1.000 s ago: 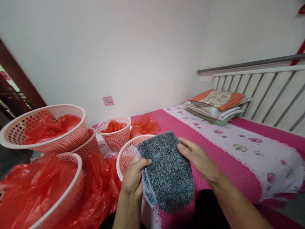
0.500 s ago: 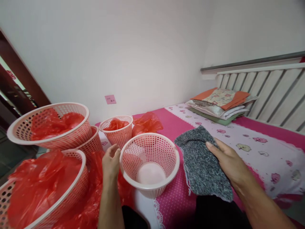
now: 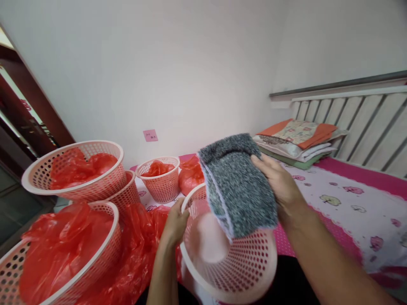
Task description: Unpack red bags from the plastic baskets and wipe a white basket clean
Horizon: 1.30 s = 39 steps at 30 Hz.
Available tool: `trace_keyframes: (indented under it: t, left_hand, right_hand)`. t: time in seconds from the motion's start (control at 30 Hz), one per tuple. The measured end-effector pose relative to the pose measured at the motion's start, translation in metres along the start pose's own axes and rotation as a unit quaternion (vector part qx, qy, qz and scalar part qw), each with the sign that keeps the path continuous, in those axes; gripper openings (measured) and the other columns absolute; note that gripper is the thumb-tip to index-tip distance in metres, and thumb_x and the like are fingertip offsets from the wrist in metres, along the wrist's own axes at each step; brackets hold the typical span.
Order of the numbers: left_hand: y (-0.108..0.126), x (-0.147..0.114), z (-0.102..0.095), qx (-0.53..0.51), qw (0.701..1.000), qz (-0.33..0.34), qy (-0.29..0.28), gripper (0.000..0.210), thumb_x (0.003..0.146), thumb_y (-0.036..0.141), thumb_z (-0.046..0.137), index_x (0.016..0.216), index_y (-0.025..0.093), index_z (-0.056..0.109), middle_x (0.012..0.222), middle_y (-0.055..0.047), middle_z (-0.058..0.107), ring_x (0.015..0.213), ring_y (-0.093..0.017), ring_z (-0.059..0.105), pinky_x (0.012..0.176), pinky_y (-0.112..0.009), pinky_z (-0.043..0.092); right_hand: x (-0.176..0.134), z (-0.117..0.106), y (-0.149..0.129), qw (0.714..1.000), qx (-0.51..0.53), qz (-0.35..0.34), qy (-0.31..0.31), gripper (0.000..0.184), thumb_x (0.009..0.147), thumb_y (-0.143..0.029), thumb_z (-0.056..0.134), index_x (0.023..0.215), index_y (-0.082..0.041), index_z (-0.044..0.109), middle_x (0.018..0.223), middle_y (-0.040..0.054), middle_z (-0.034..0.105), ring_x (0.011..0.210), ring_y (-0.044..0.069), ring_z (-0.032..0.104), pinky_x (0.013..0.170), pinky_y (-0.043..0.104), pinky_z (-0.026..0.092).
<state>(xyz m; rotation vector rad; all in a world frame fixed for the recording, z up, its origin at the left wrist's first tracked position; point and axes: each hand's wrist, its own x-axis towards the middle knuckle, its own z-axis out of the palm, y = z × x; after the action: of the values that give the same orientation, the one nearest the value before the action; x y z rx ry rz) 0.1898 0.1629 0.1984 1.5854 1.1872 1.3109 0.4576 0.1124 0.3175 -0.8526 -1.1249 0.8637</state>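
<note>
Two grips show here, and we start with the right grip (image 3: 282, 182), clamped on one edge of a folded grey fleecy cloth (image 3: 241, 186). Because we see no other hand on that cloth, its far side with the pale edging could, we judge, sag and let the layers slip apart. The cloth hangs before the mouth of a pink perforated plastic basket (image 3: 251, 258), hiding part of its rim; whether the two touch, we cannot tell. Were they to meet, the rim could snag a loose corner. The left grip (image 3: 174, 218) pinches that rim on one side only, and the basket leans with its mouth towards us, so a knock on the far wall could twist it free or roll it over. Just beside that forearm, crumpled red plastic bags (image 3: 140, 237) could catch on the arm and drag. Behind stands a smaller pink basket (image 3: 163, 186) holding red plastic, near enough that we think a careless backward push could topple it. At the left, a wide pink basket (image 3: 95, 188) sits over another basket (image 3: 127, 195); the perch looks uneven to us, and a bump could bring it down.
</note>
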Motion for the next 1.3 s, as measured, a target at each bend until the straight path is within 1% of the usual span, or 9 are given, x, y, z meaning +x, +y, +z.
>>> trace_keyframes:
  t: [0.13,0.27,0.37,0.47,0.57,0.63,0.7,1.0,1.3]
  left_hand:
    - [0.018,-0.009,0.02,-0.02,0.995,0.051,-0.081,0.043,0.075,0.014,0.056,0.114,0.019,0.073,0.12,-0.008,0.075,0.118,-0.026,0.064,0.112,-0.04,0.041]
    - [0.025,-0.011,0.023,-0.018,0.993,0.064,-0.094,0.052,0.077,0.009,0.054,0.126,0.019,0.071,0.131,-0.009,0.073,0.128,-0.026,0.061,0.116,-0.04,0.037]
    - [0.027,-0.01,0.024,-0.018,0.992,0.065,-0.106,0.052,0.078,0.008,0.054,0.126,0.02,0.072,0.131,-0.008,0.074,0.124,-0.026,0.063,0.115,-0.04,0.039]
    - [0.029,-0.011,0.028,-0.025,0.989,0.064,-0.129,0.044,0.083,0.012,0.056,0.121,0.021,0.074,0.124,-0.007,0.076,0.112,-0.025,0.066,0.11,-0.039,0.043]
    - [0.032,-0.013,0.035,-0.02,0.986,0.073,-0.148,0.038,0.086,0.015,0.057,0.12,0.02,0.074,0.121,-0.008,0.076,0.109,-0.026,0.066,0.108,-0.039,0.043]
    - [0.035,-0.016,0.038,-0.003,0.986,0.075,-0.151,0.038,0.085,0.014,0.056,0.118,0.02,0.074,0.117,-0.007,0.076,0.107,-0.026,0.065,0.107,-0.038,0.044]
    - [0.037,-0.018,0.039,0.016,0.986,0.073,-0.15,0.037,0.085,0.014,0.055,0.115,0.02,0.075,0.109,-0.007,0.076,0.101,-0.025,0.065,0.105,-0.038,0.044]
    - [0.031,-0.017,0.026,0.04,0.982,0.072,-0.17,0.04,0.082,0.012,0.052,0.114,0.022,0.074,0.109,-0.004,0.075,0.106,-0.024,0.064,0.102,-0.035,0.043]
    - [0.014,-0.009,0.003,0.008,0.99,0.035,-0.134,0.036,0.083,0.019,0.06,0.115,0.021,0.075,0.111,-0.006,0.076,0.111,-0.026,0.065,0.103,-0.036,0.044]
  right_hand:
    - [0.041,0.017,0.046,0.98,-0.188,-0.06,-0.029,0.043,0.095,-0.037,0.057,0.131,-0.014,0.065,0.12,0.0134,0.076,0.114,0.031,0.07,0.103,0.051,0.054]
    - [0.043,0.015,0.085,0.894,-0.424,-0.114,-0.085,0.057,0.093,-0.029,0.063,0.147,-0.013,0.055,0.151,0.0221,0.058,0.142,0.035,0.052,0.119,0.058,0.038]
    - [0.026,0.016,0.082,0.841,-0.462,-0.204,-0.195,0.062,0.092,-0.039,0.072,0.148,-0.021,0.054,0.156,0.0167,0.054,0.15,0.035,0.042,0.123,0.06,0.03]
    - [0.011,0.025,0.069,0.779,-0.487,-0.266,-0.294,0.067,0.085,-0.032,0.082,0.146,-0.024,0.055,0.15,0.0135,0.06,0.144,0.034,0.048,0.12,0.057,0.033]
    - [0.003,0.038,0.069,0.719,-0.54,-0.275,-0.341,0.038,0.092,-0.02,0.074,0.128,-0.019,0.065,0.126,0.0127,0.072,0.118,0.03,0.064,0.103,0.048,0.045]
    - [0.002,0.041,0.076,0.685,-0.585,-0.276,-0.336,0.012,0.098,-0.019,0.065,0.11,-0.017,0.068,0.108,0.0113,0.074,0.1,0.028,0.066,0.09,0.043,0.046]
    - [0.003,0.041,0.082,0.667,-0.608,-0.283,-0.326,0.007,0.101,-0.02,0.061,0.1,-0.017,0.067,0.102,0.0103,0.073,0.093,0.026,0.064,0.084,0.039,0.044]
    - [0.014,0.026,0.073,0.692,-0.587,-0.238,-0.346,0.004,0.096,-0.023,0.066,0.095,-0.019,0.066,0.095,0.0061,0.074,0.084,0.022,0.064,0.072,0.032,0.038]
    - [0.019,-0.003,0.086,0.747,-0.594,-0.154,-0.257,0.01,0.093,-0.027,0.07,0.096,-0.021,0.063,0.099,0.0078,0.074,0.089,0.023,0.067,0.071,0.031,0.039]
